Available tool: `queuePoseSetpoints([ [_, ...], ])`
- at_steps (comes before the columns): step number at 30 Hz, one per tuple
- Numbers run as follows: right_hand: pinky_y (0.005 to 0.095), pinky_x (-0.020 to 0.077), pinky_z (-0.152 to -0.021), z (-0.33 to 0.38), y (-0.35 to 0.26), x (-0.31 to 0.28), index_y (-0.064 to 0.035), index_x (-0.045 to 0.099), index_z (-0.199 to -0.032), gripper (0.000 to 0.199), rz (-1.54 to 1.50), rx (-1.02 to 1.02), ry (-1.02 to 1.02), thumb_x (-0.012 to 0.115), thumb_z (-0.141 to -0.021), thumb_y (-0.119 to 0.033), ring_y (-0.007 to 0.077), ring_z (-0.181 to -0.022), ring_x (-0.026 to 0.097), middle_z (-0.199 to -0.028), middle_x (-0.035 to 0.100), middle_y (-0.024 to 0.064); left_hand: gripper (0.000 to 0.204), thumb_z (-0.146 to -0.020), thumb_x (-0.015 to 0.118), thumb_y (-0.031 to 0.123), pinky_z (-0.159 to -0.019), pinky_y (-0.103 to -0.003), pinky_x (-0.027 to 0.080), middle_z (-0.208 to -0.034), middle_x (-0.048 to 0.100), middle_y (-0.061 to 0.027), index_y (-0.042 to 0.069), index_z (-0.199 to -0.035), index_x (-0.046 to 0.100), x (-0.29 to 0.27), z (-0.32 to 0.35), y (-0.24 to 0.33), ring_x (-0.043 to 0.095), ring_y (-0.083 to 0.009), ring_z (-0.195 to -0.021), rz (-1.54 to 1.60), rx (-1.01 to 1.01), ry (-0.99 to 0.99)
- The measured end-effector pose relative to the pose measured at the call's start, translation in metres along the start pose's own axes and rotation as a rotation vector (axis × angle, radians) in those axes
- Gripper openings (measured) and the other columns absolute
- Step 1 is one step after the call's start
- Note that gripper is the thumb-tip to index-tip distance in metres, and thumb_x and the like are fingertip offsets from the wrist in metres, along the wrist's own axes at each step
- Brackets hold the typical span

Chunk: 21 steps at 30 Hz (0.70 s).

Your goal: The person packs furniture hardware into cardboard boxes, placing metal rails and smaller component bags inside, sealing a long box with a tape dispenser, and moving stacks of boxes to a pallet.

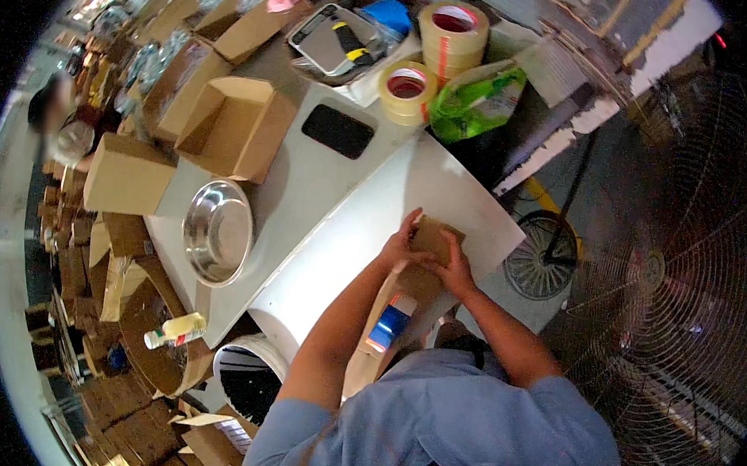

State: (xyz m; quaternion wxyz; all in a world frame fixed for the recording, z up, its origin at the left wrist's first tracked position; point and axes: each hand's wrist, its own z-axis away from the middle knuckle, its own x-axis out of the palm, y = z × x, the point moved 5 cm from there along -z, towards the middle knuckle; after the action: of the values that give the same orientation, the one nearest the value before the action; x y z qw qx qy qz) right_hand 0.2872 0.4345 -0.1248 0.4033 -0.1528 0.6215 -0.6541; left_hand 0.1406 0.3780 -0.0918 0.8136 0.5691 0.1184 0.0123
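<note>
Over the white board on the table, my left hand (pixel 401 248) and my right hand (pixel 453 265) grip a small brown cardboard piece (pixel 437 235) from its two sides. Their fingers curl along its edges, and the thumbs come close together on the near side. Whether it is a folded box or a flat sheet I cannot tell. Just below my hands, close to my body, is a longer brown carton (pixel 369 363). A small blue and white box (pixel 391 322) with an orange strip lies at it, between my forearms.
Left of the board are a steel bowl (pixel 218 232), a black phone (pixel 337 131) and an open carton (pixel 233 128). Tape rolls (pixel 452 44) and a green bag (pixel 479 104) stand at the back. A bottle (pixel 174 330) sits at the left edge; a large fan (pixel 652 270) is right.
</note>
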Motion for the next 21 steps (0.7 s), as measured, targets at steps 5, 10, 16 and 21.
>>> queuePoseSetpoints([
  [5,0.0420,0.0447,-0.090,-0.005,-0.017,0.012,-0.0133,0.038,-0.129,0.072,0.128,-0.134,0.124,0.078,-0.070,-0.025,0.0354,-0.107,0.055,-0.117,0.054,0.0187,0.085,-0.074,0.072,0.004,-0.097,-0.036,0.040,-0.128,0.047,-0.0140,0.016,-0.142,0.022,-0.002,-0.001,-0.021,0.047,-0.0253,-0.116,0.486,-0.175,-0.037],
  [10,0.0411,0.0454,-0.088,0.009,-0.040,0.022,-0.0106,0.042,-0.123,0.069,0.029,0.017,0.233,0.079,-0.068,-0.029,0.0360,-0.106,0.055,-0.116,0.054,0.0188,0.082,-0.081,0.061,-0.004,-0.094,-0.033,0.042,-0.132,0.044,-0.0138,0.017,-0.145,0.015,-0.008,0.014,-0.018,0.048,-0.0245,-0.115,0.351,0.043,-0.036],
  [16,0.0409,0.0495,-0.078,0.014,-0.031,0.026,-0.0072,0.044,-0.116,0.064,0.169,0.018,0.346,0.078,-0.068,-0.034,0.0371,-0.092,0.061,-0.101,0.060,0.0187,0.082,-0.081,0.061,-0.004,-0.098,-0.033,0.038,-0.140,0.036,-0.0125,0.013,-0.145,0.014,-0.010,0.022,-0.009,0.040,-0.0241,-0.123,0.355,0.012,-0.061],
  [21,0.0414,0.0495,-0.075,0.019,-0.032,0.045,-0.0053,0.044,-0.113,0.064,0.105,0.061,0.291,0.079,-0.068,-0.034,0.0360,-0.089,0.062,-0.100,0.060,0.0197,0.070,-0.081,0.062,-0.001,-0.098,-0.032,0.039,-0.141,0.035,-0.0106,0.008,-0.141,0.028,-0.023,0.028,-0.016,0.039,-0.0214,-0.125,0.198,0.037,-0.009],
])
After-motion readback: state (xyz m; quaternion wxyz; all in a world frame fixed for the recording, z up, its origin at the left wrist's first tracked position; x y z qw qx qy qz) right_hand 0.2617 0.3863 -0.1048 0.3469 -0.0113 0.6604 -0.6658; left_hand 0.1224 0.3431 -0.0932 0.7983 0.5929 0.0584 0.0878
